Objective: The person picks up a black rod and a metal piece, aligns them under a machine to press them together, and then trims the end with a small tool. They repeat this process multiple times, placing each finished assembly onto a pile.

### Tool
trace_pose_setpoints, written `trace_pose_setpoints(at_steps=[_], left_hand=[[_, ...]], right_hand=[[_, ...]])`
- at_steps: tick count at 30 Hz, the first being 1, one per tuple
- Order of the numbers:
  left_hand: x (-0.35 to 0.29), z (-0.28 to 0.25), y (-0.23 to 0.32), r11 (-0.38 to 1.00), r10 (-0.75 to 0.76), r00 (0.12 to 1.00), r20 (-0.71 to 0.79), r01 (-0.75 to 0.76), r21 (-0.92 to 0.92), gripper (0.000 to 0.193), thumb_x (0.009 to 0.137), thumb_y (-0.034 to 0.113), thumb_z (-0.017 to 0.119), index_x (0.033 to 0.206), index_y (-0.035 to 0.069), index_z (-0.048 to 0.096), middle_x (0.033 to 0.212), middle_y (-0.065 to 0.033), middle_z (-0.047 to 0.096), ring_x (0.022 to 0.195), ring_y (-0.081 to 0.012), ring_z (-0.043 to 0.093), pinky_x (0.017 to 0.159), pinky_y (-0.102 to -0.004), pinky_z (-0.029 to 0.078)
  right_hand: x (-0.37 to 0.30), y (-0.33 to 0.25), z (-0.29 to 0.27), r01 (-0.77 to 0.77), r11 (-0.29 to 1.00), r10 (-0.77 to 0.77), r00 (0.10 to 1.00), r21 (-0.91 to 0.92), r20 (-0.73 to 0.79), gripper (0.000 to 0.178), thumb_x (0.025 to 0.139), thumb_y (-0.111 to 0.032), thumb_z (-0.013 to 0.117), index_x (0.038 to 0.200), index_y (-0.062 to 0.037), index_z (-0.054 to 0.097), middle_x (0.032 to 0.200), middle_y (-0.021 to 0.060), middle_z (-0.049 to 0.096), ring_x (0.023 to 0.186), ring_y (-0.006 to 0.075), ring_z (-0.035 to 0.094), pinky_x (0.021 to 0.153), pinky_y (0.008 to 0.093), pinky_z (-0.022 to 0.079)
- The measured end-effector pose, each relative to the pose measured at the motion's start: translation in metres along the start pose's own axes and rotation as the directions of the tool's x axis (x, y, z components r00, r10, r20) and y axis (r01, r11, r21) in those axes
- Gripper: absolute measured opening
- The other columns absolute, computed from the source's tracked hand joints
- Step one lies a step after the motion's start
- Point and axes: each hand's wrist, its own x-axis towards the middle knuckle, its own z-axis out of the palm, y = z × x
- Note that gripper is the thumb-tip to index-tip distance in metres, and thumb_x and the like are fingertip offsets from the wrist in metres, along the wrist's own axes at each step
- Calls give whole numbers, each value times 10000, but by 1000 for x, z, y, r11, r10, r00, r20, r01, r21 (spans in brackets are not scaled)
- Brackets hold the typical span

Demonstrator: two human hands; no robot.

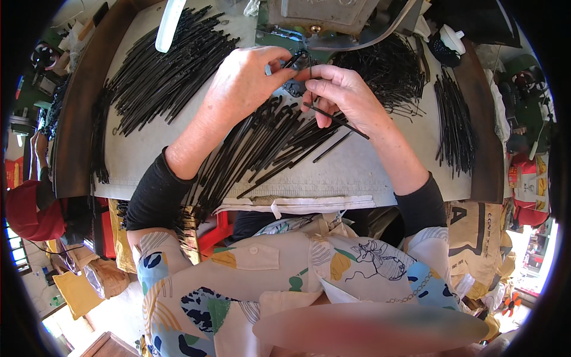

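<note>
Close together at the back middle of the table, both my hands work at the foot of a machine. My left hand is closed, its thumb and fingertips pinching the end of a thin black piece. My right hand is closed on a thin black rod, whose free end slants toward me past the palm. Its thumb and forefinger meet near the left fingertips; the exact contact there is too small to tell. Beneath my hands, a fan of similar black rods spreads toward the table's front edge.
A large heap of black rods lies at the back left, with a tangled heap behind my right hand. Another bundle rests along the right side. Raised brown boards edge the table. A white lamp tube hangs above.
</note>
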Motion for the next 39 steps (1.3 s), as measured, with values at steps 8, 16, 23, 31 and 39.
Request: trace_pose_setpoints(at_steps=[8, 16, 23, 31, 39], left_hand=[[2, -3, 4, 997, -53, 998, 36, 55, -47, 270, 782, 199, 652, 984, 22, 638, 638, -90, 612, 477, -114, 548, 473, -254, 442], [7, -10, 2, 895, -240, 933, 268, 319, -311, 217, 806, 191, 621, 838, -20, 660, 559, -52, 578, 419, -73, 518, 388, -218, 389], [7, -7, -4, 815, -241, 906, 348, 384, -434, 240, 832, 209, 605, 839, -21, 671, 525, -22, 555, 378, -57, 472, 350, -197, 356], [3, -5, 0, 854, -212, 933, 291, 322, -409, 235, 837, 200, 605, 873, -25, 666, 545, -36, 573, 384, -56, 480, 355, -203, 369], [3, -3, -7, 821, -175, 862, 476, 394, -412, 253, 826, 228, 626, 785, -20, 655, 579, -35, 592, 426, -65, 522, 376, -190, 380]], right_hand=[[1, 2, -2, -10, 1000, 10, 1000, 4, 5, 320, 866, -176, 514, 1092, 50, 534, 738, 85, 599, 450, 86, 543, 409, 178, 422], [4, 3, -8, -20, 999, 17, 997, 36, 70, 319, 874, -164, 496, 1097, 64, 513, 778, 125, 608, 500, 119, 591, 422, 208, 465], [0, 1, -2, -104, 987, 92, 991, 126, 98, 347, 891, -208, 504, 1137, 37, 505, 778, 102, 606, 450, 81, 534, 404, 181, 418], [-3, -3, -2, -146, 987, 162, 928, -71, 335, 342, 863, -196, 549, 1085, 65, 553, 604, 22, 552, 410, 33, 438, 370, 169, 341], [6, 8, -21, -77, 993, 72, 996, 88, 55, 273, 813, -204, 612, 989, -1, 569, 650, 16, 561, 493, 64, 518, 431, 172, 415]])
